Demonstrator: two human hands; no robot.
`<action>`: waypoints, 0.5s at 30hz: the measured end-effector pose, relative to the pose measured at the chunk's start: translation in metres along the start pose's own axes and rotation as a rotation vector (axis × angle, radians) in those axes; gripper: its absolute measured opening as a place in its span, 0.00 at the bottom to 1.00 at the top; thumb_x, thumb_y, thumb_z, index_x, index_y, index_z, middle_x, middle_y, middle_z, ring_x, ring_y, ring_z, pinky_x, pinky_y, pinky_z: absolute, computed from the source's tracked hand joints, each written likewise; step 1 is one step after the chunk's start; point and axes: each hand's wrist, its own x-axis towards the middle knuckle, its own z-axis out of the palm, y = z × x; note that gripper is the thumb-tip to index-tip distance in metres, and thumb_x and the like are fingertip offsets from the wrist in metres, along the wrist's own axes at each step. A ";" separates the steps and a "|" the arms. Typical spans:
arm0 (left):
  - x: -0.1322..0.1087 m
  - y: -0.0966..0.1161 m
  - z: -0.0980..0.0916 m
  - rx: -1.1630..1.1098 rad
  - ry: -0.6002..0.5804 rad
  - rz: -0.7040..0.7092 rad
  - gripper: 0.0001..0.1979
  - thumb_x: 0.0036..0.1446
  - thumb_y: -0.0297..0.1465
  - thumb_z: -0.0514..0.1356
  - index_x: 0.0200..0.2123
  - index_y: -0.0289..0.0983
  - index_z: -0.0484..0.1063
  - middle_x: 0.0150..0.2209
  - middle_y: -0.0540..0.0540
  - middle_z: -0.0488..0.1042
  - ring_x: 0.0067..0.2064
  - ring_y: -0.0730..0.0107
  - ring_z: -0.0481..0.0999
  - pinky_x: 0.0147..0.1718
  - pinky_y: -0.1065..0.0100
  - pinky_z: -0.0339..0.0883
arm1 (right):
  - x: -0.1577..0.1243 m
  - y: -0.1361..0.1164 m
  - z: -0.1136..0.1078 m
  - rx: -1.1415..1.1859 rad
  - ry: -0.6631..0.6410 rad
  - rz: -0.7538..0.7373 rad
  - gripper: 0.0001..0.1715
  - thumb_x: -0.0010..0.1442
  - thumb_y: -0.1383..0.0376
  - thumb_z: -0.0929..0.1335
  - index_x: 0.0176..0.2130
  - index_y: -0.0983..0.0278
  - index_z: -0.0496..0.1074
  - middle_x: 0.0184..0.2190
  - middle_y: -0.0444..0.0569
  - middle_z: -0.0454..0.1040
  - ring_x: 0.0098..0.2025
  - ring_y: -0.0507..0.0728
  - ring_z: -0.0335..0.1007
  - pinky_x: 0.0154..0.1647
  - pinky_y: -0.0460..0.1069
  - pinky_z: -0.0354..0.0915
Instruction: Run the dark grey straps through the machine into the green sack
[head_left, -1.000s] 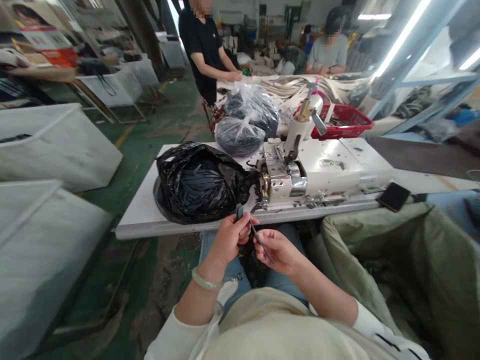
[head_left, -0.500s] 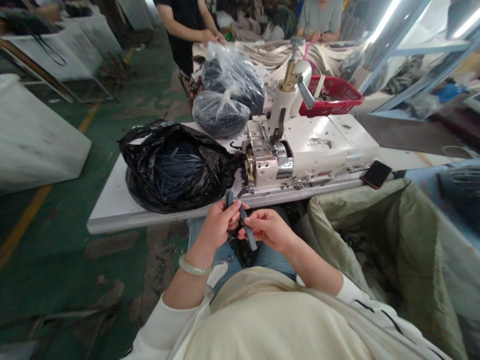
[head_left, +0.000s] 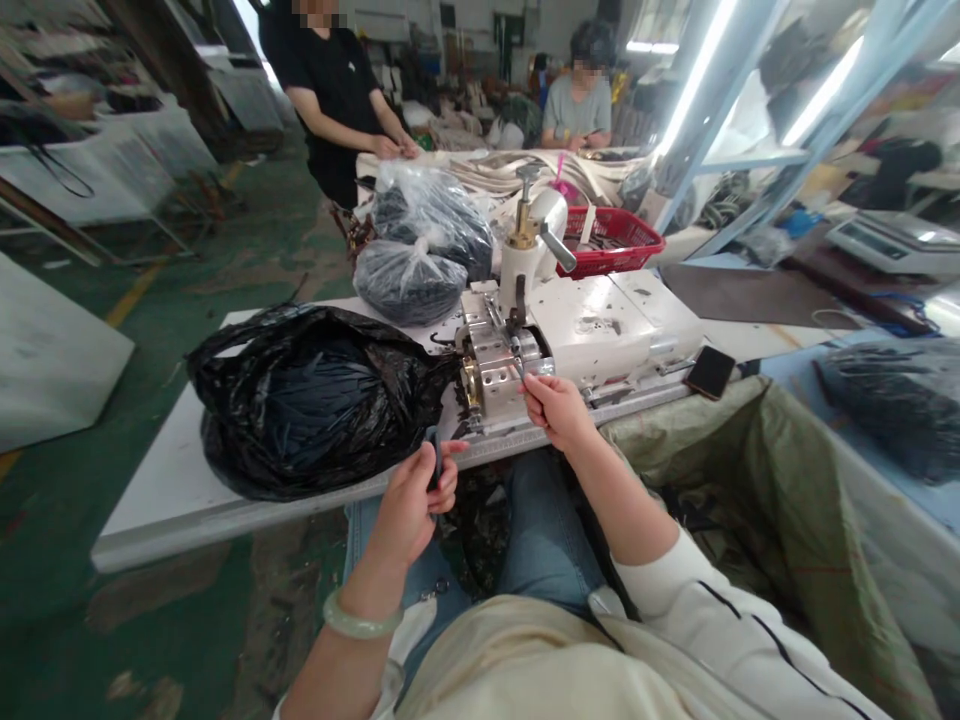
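Held in my left hand [head_left: 420, 492], just off the table's front edge, are dark grey-blue strips [head_left: 435, 455]; how many I cannot tell. My right hand [head_left: 556, 408] pinches one thin strip [head_left: 519, 370] by its end, its far tip close to the metal feed parts of the white machine [head_left: 495, 380]. Whether that tip touches the machine I cannot tell. Left of the machine lies an open black plastic bag [head_left: 225, 440] filled with many similar dark strips [head_left: 322, 395].
Behind the machine are tied clear bags [head_left: 412, 280] of dark pieces and a red basket [head_left: 615, 262]. A phone [head_left: 711, 372] rests at the table's right end. A large green sack [head_left: 780, 450] stands at my right. Two people work at the far table.
My right hand has moved forward from beside my left hand to the machine, carrying a strip. My left hand still holds strips near the table edge. The camera view has tilted up.
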 end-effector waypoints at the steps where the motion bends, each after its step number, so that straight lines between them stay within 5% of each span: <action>1: 0.000 0.001 0.000 -0.008 -0.002 -0.005 0.18 0.57 0.42 0.59 0.38 0.31 0.73 0.21 0.55 0.57 0.18 0.85 0.48 0.15 0.79 0.40 | 0.007 -0.004 0.000 -0.002 0.007 0.010 0.20 0.48 0.53 0.73 0.23 0.67 0.68 0.09 0.35 0.55 0.10 0.44 0.47 0.10 0.42 0.39; 8: 0.002 0.000 -0.004 0.002 0.023 -0.020 0.13 0.54 0.38 0.62 0.33 0.32 0.72 0.20 0.55 0.57 0.17 0.86 0.49 0.15 0.80 0.41 | 0.028 -0.007 0.008 0.003 0.119 0.087 0.15 0.52 0.61 0.70 0.20 0.68 0.67 0.09 0.37 0.57 0.10 0.44 0.49 0.09 0.42 0.39; 15: 0.002 0.001 -0.007 0.020 0.019 -0.029 0.11 0.51 0.34 0.65 0.33 0.31 0.74 0.21 0.54 0.60 0.18 0.86 0.51 0.15 0.80 0.42 | 0.033 -0.007 0.002 0.034 0.325 -0.055 0.17 0.54 0.58 0.68 0.21 0.64 0.62 0.11 0.36 0.56 0.12 0.44 0.49 0.11 0.42 0.43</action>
